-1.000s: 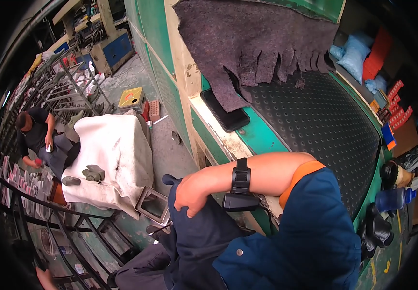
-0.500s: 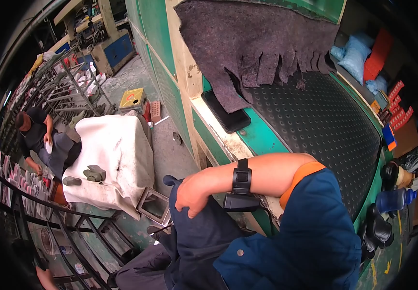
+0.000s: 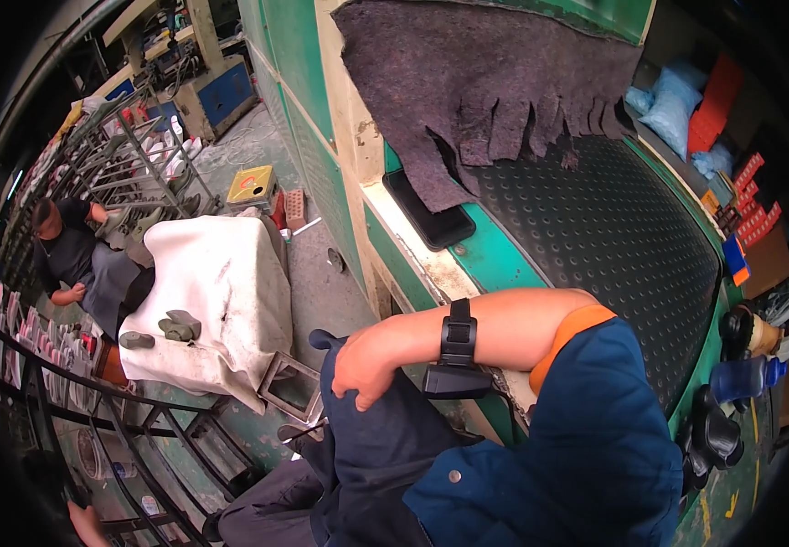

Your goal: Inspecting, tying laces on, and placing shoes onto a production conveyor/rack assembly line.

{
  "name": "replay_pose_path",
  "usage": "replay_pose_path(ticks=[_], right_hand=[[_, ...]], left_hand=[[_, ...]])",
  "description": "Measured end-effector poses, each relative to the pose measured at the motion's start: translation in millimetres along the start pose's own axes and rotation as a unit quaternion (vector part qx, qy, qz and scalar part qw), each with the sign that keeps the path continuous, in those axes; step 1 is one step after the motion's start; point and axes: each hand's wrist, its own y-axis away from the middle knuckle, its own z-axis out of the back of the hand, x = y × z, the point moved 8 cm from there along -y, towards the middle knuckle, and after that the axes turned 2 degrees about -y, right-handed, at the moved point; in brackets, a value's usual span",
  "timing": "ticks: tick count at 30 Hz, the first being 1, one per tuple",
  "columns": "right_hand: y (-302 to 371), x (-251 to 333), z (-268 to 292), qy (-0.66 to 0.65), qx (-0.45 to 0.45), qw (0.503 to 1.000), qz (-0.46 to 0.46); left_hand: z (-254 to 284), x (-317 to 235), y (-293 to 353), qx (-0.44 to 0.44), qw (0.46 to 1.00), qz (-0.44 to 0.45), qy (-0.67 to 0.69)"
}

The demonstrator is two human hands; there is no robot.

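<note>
My right hand (image 3: 362,369) hangs relaxed over my bent knee, which is covered by dark blue cloth (image 3: 385,428). Nothing is held in it; the fingers droop loosely and some tips are hidden. A black strap with a box-shaped device (image 3: 456,380) circles that wrist. At the lower left rim, part of my left forearm (image 3: 86,525) shows beside a black metal rack (image 3: 153,447). A black band lies on it, and the left hand's fingers are lost in the dark edge.
A green machine with a black studded belt (image 3: 613,246) stands at my right, a phone (image 3: 431,214) on its ledge under ragged grey felt (image 3: 485,82). A white cloth-covered table (image 3: 221,292) bears grey shoe-shaped pieces (image 3: 180,325). A co-worker (image 3: 80,255) sits beyond, near shoe racks.
The co-worker's raised hand has moved from in front of the body, where it held a pale piece, toward the grey shoes on the rack. My arms stay in place.
</note>
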Motion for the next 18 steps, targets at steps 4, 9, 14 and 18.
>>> replay_pose_path(ticks=[4, 9, 14, 18], right_hand=[[0.2, -0.7, -0.2, -0.001, -0.007, 1.000, 0.001], [-1.2, -0.8, -0.1, 0.001, -0.003, 1.000, 0.005], [-0.5, -0.1, -0.8, -0.001, 0.006, 1.000, 0.008], [-3.6, -1.2, -2.1, -0.002, -0.005, 1.000, 0.015]], left_hand=[[3.6, -5.2, 3.3, 0.017, 0.999, -0.007, -0.028], [7.0, -6.8, 5.7, 0.039, 0.997, -0.015, -0.067], [4.4, -9.7, 4.3, 0.061, 0.993, -0.028, -0.100], [4.4, -2.1, 3.5, 0.070, 0.991, -0.022, -0.110]])
